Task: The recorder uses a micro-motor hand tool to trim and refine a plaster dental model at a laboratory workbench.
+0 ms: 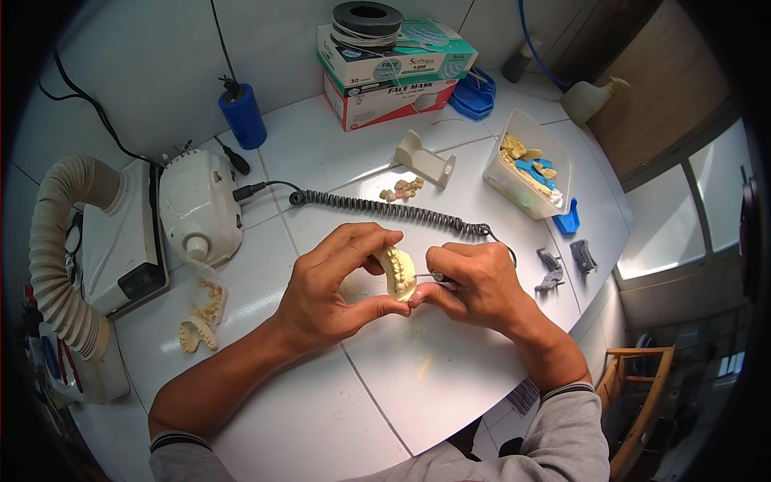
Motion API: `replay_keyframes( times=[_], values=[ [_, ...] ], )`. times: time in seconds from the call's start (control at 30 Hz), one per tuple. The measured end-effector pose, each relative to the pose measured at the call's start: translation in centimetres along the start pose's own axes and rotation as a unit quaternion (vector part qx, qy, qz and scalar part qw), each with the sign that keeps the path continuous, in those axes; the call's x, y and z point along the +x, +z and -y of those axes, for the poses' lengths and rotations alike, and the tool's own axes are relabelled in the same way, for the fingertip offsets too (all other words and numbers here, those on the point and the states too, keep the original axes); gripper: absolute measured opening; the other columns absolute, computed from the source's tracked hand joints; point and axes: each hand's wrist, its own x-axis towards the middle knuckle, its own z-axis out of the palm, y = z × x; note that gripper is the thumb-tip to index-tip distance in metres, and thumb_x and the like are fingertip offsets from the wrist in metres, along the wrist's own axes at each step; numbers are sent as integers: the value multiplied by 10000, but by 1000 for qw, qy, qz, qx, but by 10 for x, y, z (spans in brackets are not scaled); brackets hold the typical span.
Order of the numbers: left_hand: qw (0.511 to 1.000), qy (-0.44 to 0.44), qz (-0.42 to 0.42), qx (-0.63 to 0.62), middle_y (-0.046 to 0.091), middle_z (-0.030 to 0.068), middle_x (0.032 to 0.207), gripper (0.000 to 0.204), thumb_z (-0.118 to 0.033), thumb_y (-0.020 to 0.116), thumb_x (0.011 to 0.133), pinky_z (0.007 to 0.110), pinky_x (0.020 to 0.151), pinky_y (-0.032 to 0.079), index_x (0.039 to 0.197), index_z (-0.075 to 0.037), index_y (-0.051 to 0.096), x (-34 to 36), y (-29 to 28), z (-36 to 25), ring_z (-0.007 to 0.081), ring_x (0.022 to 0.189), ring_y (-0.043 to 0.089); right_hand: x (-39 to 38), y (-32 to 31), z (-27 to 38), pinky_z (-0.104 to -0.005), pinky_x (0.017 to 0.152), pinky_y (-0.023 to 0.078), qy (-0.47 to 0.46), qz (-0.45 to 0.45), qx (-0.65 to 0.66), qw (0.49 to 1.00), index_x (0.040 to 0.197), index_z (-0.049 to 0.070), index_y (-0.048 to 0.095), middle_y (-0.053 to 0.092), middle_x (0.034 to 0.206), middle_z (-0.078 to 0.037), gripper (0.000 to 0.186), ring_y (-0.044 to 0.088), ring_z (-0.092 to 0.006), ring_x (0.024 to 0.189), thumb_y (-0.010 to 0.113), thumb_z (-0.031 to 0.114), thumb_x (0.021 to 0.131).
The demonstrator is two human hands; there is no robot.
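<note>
A pale yellow dental cast (399, 271) with a row of teeth is held upright by my left hand (329, 285), fingers and thumb gripping it. My right hand (482, 285) is wrapped round a rotary handpiece (442, 277), mostly hidden in the fingers, with its thin metal tip at the cast's right side; my right thumb touches the cast's lower edge. A coiled black cord (385, 210) runs from a white control box (195, 205) toward the right hand. Yellow dust lies on the white tiled bench (418, 402) below.
Suction hose (60, 241) at left, small cast (197, 335) near it. Behind: blue cylinder (241, 118), stacked boxes (377, 100) with spool, white stand (418, 157), small pieces (401, 191). Right: tub of casts (526, 193), grey parts (582, 255), bench edge, wooden chair (642, 377).
</note>
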Motion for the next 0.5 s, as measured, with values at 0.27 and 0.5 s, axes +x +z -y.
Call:
replay_keyframes(
  times=[0.27,0.5],
  values=[
    [1000,-6,3,-7,688,184,1354,850,-297,1024,763,335,923,670,1459,22,656,0,0,0,215,1117,737,1,0,0,-393,447,433,-4,-7,2,1000,823,119,629,645,650,-33,522,616,-250,484,781,600,959],
    [1000,-15,12,-12,684,189,1370,841,-295,1021,769,337,931,670,1450,33,651,0,-1,-2,218,1129,738,0,1,1,-392,444,427,-4,-2,11,1000,822,117,626,635,642,-33,522,609,-249,483,775,597,966]
  ],
)
